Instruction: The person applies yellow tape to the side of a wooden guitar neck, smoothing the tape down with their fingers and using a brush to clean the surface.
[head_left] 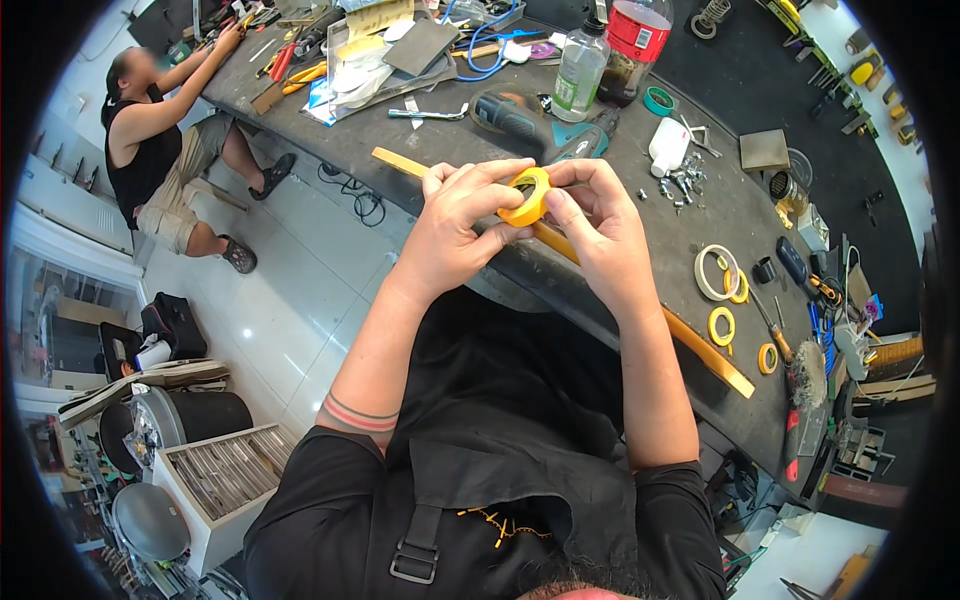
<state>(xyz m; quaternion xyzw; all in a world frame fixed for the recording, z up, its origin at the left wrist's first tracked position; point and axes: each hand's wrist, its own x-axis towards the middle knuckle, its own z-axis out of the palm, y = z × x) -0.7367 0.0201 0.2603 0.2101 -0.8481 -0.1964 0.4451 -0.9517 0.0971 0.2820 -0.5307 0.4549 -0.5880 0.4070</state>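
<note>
My left hand and my right hand grip a roll of yellow tape between their fingertips at the bench edge. Beneath them a long yellow wooden strip lies along the edge, its middle partly hidden by my hands. To the right of my right hand lie a cream tape roll and several thinner yellow rolls. Just beyond my fingers sits a dark teal power tool. Whether the tape's end is peeled up I cannot tell.
The dark bench holds two bottles, a plastic tray of papers, loose metal fittings and a brush. Another person sits at the bench's far left. A bin and drawer box stand at lower left.
</note>
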